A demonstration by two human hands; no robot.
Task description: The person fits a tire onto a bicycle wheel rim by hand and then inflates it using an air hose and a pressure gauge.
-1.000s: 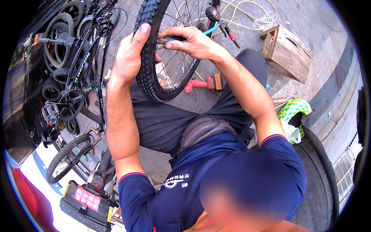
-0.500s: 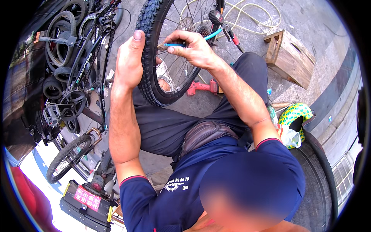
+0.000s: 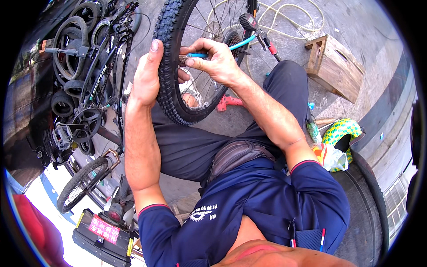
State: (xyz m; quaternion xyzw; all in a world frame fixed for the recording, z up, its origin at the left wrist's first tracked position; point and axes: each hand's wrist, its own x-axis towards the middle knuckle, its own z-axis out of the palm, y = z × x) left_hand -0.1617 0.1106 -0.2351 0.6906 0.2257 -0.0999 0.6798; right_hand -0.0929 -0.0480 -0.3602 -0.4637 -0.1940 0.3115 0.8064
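Note:
A bicycle wheel (image 3: 167, 95) with a knobby black tyre stands upright in front of me. My left hand (image 3: 147, 75) grips it from the left, thumb along the tread and fingertips showing inside the rim. My right hand (image 3: 215, 62) is closed on the brass-coloured end of a blue air hose (image 3: 242, 42), pressed close against the rim's inner side. Whether that end sits on the valve is hidden by my fingers. The hose leads to a tyre inflator (image 3: 249, 21) with a round gauge and a red part, beside the wheel's far side.
A wooden box (image 3: 336, 66) stands to the right, with a coiled pale hose (image 3: 307, 26) beyond it. Partly behind the wheel lies a red power tool (image 3: 229, 102). Bike frames and tyres (image 3: 73, 53) pile up at left. A yellow-green patterned ring (image 3: 342, 133) lies near my right.
My right hand has shifted slightly left and down, bringing the hose end closer to the rim. More of my left fingertips shows inside the rim.

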